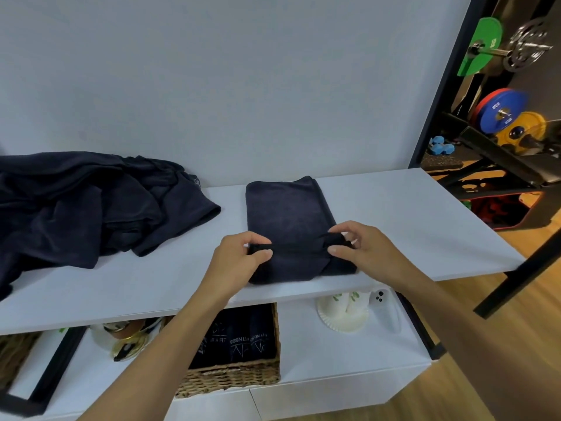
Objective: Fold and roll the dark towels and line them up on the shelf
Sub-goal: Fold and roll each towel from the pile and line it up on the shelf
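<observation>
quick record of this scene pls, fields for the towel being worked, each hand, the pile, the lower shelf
towel in work: folded towel, far part lying flat, a raised ridge of cloth near its near end
left hand: pinches the ridge's left end
right hand: pinches the ridge's right end
surface: white top shelf
pile: unfolded dark towels heaped at the left, apart from the folded towel
lower shelf: wicker basket holding logo-printed dark towels; paper plate; white phone

"FITNESS" on rolled towels [243,341] in basket [230,381]; weight plates [501,109] lettering illegible
</observation>
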A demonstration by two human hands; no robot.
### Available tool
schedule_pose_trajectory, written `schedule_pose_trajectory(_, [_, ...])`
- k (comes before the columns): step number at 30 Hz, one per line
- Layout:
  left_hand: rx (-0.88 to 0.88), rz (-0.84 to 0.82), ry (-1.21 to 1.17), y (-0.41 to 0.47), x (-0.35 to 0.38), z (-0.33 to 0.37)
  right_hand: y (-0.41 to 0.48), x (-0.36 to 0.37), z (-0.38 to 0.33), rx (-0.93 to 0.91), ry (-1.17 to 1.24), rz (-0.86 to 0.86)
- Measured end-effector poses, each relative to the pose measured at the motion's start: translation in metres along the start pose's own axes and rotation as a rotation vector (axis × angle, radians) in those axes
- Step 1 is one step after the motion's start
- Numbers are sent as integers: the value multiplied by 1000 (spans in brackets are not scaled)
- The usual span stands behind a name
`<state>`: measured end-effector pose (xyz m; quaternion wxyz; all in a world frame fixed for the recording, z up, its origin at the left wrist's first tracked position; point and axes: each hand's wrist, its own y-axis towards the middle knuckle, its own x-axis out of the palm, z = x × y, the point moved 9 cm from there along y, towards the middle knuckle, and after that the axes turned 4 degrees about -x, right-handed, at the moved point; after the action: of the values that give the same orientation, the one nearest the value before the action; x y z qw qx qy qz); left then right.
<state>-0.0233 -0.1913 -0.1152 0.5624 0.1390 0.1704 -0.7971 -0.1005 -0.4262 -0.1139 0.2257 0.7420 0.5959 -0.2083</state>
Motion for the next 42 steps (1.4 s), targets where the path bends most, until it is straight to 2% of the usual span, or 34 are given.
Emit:
schedule_pose_trajectory(1, [-15,14,13,2,0,-1,-2,-8,-8,-80,-113,104])
schedule_pose_trajectory(3, [-36,22,38,4,1,-3,-20,-20,-47,-429,-256,342])
schedule_pose_trajectory(4, [-45,23,49,5,1,-4,-33,-16,-67,-612,-316,383])
schedule_pose_trajectory(6, [-59,21,53,6,1,-4,-46,16,-87,-844,-550,259])
schedule_pose_trajectory(7, [-62,19,34,7,0,-4,-44,36,-84,-859,-696,154])
schedule_pose_trajectory(9, [-67,15,-51,6,-5,-4,-31,51,-71,-726,-810,25])
schedule_pose_trajectory(10, [-71,15,-93,5,-8,-4,-22,48,-66,-645,-763,0])
schedule_pose_trajectory(14, [-93,44,-182,3,-21,-10,6,20,-52,-358,-230,-50])
schedule_pose_trajectory(16, [-103,58,-190,3,-25,-13,18,17,-45,-255,-79,-105])
schedule_pose_trajectory(20, [-105,33,-147,5,-25,-15,31,20,-23,-59,44,-207])
schedule_pose_trajectory(25, [-107,-54,-101,10,-19,-14,28,21,-3,92,99,-288])
schedule_pose_trajectory(28, [-104,-66,-3,15,-14,-15,28,25,-9,2,-117,-265])
schedule_pose_trajectory(31, [-73,-20,100,18,-15,-15,16,22,-47,-446,-504,-78])
schedule_pose_trajectory(33, [-6,16,178,19,-16,-10,-1,30,-58,-671,-666,-60])
schedule_pose_trajectory(35, [121,32,302,16,-14,-1,-12,35,-55,-706,-688,-103])
schedule_pose_trajectory(38, [407,37,577,1,-5,17,-13,39,-42,-621,-734,-178])
schedule_pose_trajectory(42, [693,-16,925,-19,8,21,-8,41,-44,-616,-758,-161])
